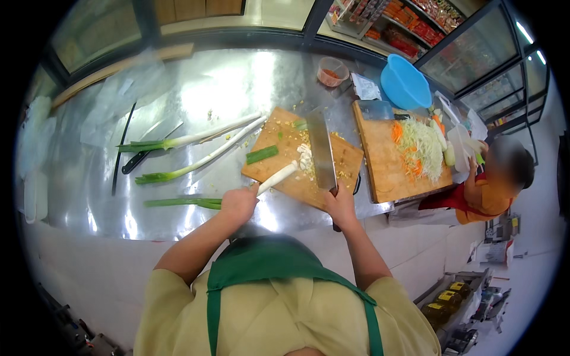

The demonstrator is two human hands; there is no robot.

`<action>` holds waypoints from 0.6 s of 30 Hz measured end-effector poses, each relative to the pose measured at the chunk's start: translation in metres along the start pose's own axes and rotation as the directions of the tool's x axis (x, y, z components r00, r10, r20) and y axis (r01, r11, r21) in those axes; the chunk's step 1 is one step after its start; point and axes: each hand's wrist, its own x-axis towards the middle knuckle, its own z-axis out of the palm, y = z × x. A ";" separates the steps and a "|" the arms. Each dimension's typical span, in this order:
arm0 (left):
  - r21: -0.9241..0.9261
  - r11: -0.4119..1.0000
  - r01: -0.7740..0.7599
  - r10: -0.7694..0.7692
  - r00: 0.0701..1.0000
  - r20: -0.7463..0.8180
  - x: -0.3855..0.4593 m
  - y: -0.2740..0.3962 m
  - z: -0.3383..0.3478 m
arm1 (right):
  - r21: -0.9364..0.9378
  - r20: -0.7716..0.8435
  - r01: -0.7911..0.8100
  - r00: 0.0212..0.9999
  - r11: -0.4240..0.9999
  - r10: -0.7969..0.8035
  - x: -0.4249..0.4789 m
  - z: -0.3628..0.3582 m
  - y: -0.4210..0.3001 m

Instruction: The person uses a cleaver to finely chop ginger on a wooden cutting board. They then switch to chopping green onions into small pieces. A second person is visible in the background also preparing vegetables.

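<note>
My left hand (239, 204) grips a long green onion (279, 177), its white end lying over the near left part of a wooden cutting board (291, 127). Its green leaves trail out to the left. In my right hand (342, 207) is the handle of a wide cleaver (321, 149), whose blade stands over the board. Chopped white pieces (305, 156) lie between the onion's end and the blade. A cut green leaf section (262, 154) rests on the board's left side, with small yellowish bits scattered around.
Two more green onions (213, 155) lie to the left, beside a black-handled knife (136, 161). At right, a second board (378, 164) bears shredded vegetables (423, 149), near a co-worker (494, 178). Behind stand a blue basin (404, 82) and a plastic tub (332, 73).
</note>
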 end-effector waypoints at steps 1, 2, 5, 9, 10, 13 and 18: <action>0.010 1.000 0.010 -0.010 1.000 0.016 0.001 -0.002 0.002 | 0.004 -0.002 -0.039 0.999 0.999 0.039 0.000 -0.001 -0.003; 0.021 1.000 0.020 -0.020 0.999 0.031 0.001 -0.003 0.002 | -0.059 0.026 -0.024 0.999 0.998 0.025 0.005 0.001 0.003; 0.036 0.999 0.025 -0.027 0.998 0.065 0.006 0.001 -0.003 | -0.167 0.055 0.011 0.998 0.986 -0.002 0.022 -0.003 0.016; 0.006 0.996 0.085 -0.084 0.994 -0.068 -0.006 -0.012 -0.006 | -0.057 0.066 -0.024 0.997 0.998 0.028 -0.004 -0.014 -0.012; 0.000 0.993 0.117 -0.117 0.990 -0.085 -0.007 -0.016 -0.010 | -0.005 0.052 -0.035 0.998 0.999 0.035 -0.008 -0.013 -0.016; -0.008 0.982 0.190 -0.189 0.975 -0.116 -0.008 -0.027 -0.020 | -0.252 0.073 0.077 0.996 0.965 -0.060 0.012 0.007 0.018; -0.009 0.959 0.282 -0.282 0.958 -0.055 -0.014 -0.042 -0.025 | -0.103 0.123 -0.005 0.992 0.995 0.018 -0.009 -0.030 -0.024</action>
